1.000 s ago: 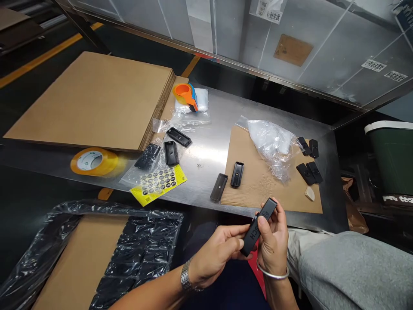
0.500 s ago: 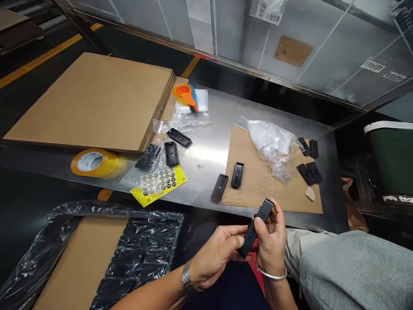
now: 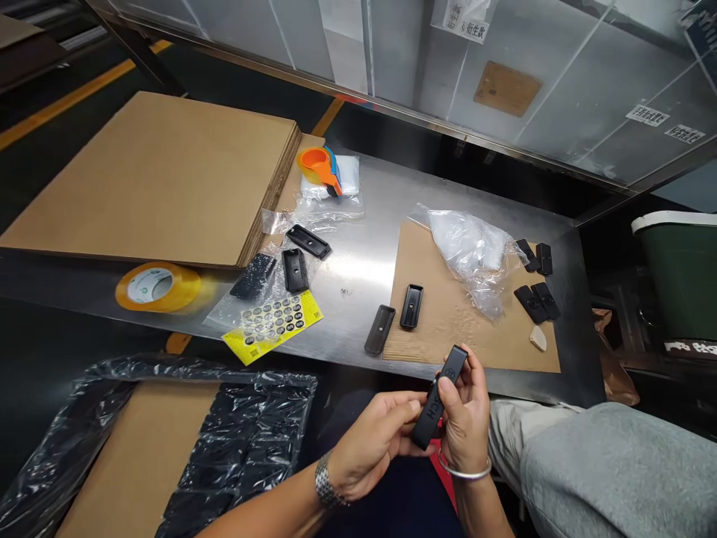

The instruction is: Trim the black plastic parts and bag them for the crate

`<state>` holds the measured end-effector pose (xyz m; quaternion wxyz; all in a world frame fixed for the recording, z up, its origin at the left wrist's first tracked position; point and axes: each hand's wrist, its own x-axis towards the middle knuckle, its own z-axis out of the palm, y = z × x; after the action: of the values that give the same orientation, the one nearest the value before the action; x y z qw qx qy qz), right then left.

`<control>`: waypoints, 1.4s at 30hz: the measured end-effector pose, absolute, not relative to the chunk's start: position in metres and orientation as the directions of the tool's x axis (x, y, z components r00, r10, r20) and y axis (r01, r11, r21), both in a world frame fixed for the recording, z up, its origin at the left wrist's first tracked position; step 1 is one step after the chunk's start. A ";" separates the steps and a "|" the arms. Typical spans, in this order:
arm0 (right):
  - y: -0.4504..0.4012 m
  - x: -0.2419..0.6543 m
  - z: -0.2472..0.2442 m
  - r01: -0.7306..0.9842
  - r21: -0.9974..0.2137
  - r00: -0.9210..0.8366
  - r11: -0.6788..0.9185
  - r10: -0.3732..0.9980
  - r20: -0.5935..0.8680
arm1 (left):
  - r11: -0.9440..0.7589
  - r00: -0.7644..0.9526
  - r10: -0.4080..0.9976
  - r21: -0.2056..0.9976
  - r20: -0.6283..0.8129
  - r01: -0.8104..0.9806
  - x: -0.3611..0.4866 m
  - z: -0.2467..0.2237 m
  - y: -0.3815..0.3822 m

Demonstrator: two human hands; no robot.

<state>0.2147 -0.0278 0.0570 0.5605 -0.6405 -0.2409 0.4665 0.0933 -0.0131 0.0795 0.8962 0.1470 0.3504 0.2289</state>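
Note:
A long black plastic cover [image 3: 440, 400] with raised lettering is tilted in front of me, over the table's near edge. My right hand [image 3: 469, 418], wearing a silver bangle, grips it with the thumb on its lettered face and fingers behind. At the cover's lower end is my left hand [image 3: 373, 441], with a metal watch; its thumb is at the left edge and its fingers reach underneath. Two hollow black covers lie closest on the table: one open side up [image 3: 411, 306] on the cardboard sheet [image 3: 442, 336], another [image 3: 380, 329] across its left edge.
A clear plastic bag [image 3: 470, 246], several black pieces [image 3: 538, 300] and a pale wedge [image 3: 538, 338] lie rightward. Leftward are stacked cardboard [image 3: 162, 172], a tape roll [image 3: 160, 287], a tape dispenser [image 3: 322, 168] and yellow stickers [image 3: 274, 326]. A plastic-lined box [image 3: 151, 433] stands below.
My left thumb has drawn back from the cover's lettered face to its left edge. Both hands and the cover have shifted slightly left in view.

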 end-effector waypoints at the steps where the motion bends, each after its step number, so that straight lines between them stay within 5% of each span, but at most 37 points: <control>1: -0.027 0.216 0.055 -0.244 -0.932 0.436 -0.269 0.828 -0.353 | 0.850 0.655 0.513 0.434 -0.555 -0.298 0.094 0.079 -0.012; 5: -0.016 0.231 0.020 -0.219 -0.909 0.394 -0.355 0.820 -0.415 | 0.819 0.605 0.523 0.552 -0.601 -0.160 0.099 0.051 -0.006; 9: 0.010 0.259 -0.051 0.305 -0.815 0.533 -0.494 0.797 -0.284 | 0.535 0.197 0.798 0.821 -0.569 0.200 0.106 -0.014 0.012; 17: 0.060 0.275 -0.107 0.601 -0.573 0.584 -0.557 0.796 -0.161 | 0.344 -0.069 0.934 0.836 -0.349 0.427 0.100 -0.090 0.053; 22: 0.098 0.242 -0.109 0.692 -0.556 0.442 -0.461 0.879 -0.179 | 0.331 -0.083 0.940 0.836 -0.330 0.438 0.101 -0.095 0.052; 31: 0.136 0.229 -0.110 0.548 -0.647 0.363 -0.531 0.847 -0.388 | 0.446 -0.028 0.892 0.865 -0.452 0.230 0.106 -0.086 0.057; 35: 0.111 0.239 -0.084 0.403 -0.745 0.327 -0.531 0.844 -0.425 | 0.484 0.144 0.863 0.874 -0.484 0.034 0.111 -0.064 0.059; 39: 0.083 0.240 -0.055 0.225 -0.838 0.321 -0.497 0.850 -0.418 | 0.592 0.369 0.795 0.749 -0.481 -0.299 0.113 -0.032 0.056; 42: 0.068 0.242 -0.034 0.091 -0.876 0.323 -0.474 0.846 -0.424 | 0.648 0.460 0.751 0.662 -0.473 -0.377 0.113 -0.012 0.051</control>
<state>0.2421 0.0676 -0.0337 0.3936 -0.7117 -0.3291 0.4799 0.1127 0.0512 -0.0116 0.8199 0.2401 0.3894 0.3442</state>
